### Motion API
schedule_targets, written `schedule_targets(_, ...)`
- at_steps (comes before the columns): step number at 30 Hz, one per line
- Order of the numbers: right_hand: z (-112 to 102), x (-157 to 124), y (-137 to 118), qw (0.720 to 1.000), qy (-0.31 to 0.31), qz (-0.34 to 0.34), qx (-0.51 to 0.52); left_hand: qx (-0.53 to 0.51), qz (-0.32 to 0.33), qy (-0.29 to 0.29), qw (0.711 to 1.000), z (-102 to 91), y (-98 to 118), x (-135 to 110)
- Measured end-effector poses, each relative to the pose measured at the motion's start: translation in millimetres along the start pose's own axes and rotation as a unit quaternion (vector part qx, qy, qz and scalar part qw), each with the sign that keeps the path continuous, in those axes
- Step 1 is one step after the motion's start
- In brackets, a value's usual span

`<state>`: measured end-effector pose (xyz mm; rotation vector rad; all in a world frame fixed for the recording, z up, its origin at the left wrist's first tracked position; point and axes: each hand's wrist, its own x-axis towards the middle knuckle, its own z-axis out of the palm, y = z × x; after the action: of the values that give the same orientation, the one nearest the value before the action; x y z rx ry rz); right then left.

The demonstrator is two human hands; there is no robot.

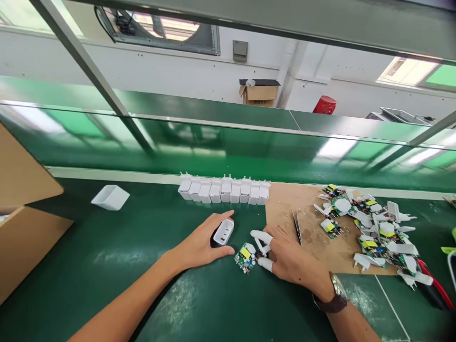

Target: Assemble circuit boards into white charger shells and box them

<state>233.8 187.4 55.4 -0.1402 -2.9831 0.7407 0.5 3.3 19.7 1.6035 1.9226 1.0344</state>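
My left hand (199, 242) rests on the green mat, curled around a white charger housing (223, 232) whose port face points up. My right hand (292, 259), with white finger cots on thumb and forefinger, pinches the edge of a small green circuit board (245, 256) with a yellow part, lying on the mat just right of the housing. Behind both hands stands a row of several white charger housings (223, 190) along the mat's far edge.
A brown board (313, 247) at the right carries tweezers (296, 227) and a heap of circuit boards and white plug parts (374, 232). A white tray (110, 197) lies at the left. Cardboard boxes (24, 223) stand at the far left. A green conveyor belt (228, 142) runs behind.
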Motion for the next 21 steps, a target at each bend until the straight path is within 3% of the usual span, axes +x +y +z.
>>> schedule_targets(8,5.5,10.5,-4.9,0.994,-0.029,-0.079,0.064,-0.016,0.011,-0.009,1.000,-5.0,-2.7,-4.8)
schedule_targets(15,8.5,6.7,-3.1,0.989,0.093,-0.038,0.109,-0.066,0.030,-0.021,0.997,-15.8,0.7,-5.2)
schedule_targets(21,13.3,8.0,-6.7,0.971,0.209,-0.067,0.091,-0.050,0.047,0.034,0.997,-1.0,2.7,-5.2)
